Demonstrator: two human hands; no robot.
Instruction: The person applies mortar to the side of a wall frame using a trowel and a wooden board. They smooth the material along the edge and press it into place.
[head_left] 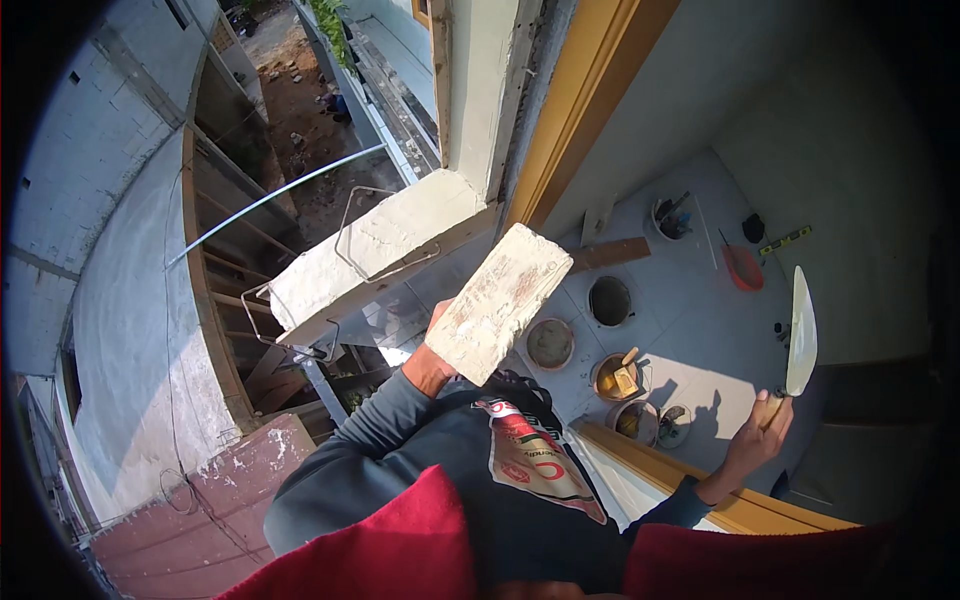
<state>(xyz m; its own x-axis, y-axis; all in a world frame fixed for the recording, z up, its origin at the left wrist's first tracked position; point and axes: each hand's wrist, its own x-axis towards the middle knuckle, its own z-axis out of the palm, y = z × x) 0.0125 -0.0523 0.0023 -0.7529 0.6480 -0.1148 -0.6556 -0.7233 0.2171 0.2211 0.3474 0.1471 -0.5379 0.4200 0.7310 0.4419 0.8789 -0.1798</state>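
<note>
My left hand (428, 368) holds a rectangular plasterer's board (500, 305), pale and smeared with dried plaster, at chest height. The board covers most of that hand, so its grip underneath is hidden. Out to the right, my right hand (758, 440) is closed round the handle of a trowel (802, 335), whose pale pointed blade stands upward. Beyond the board lies a freshly coated, whitish wall ledge (385, 240) with bent metal clamps (345, 240) over it. The trowel is well apart from both board and ledge.
Several buckets stand on the tiled floor, among them a grey-filled one (610, 300) and one with a wooden-handled tool (622, 378). A spirit level (787, 241) and red container (743, 268) lie farther off. A wooden frame (600, 100) rises ahead; left drops to a lower yard.
</note>
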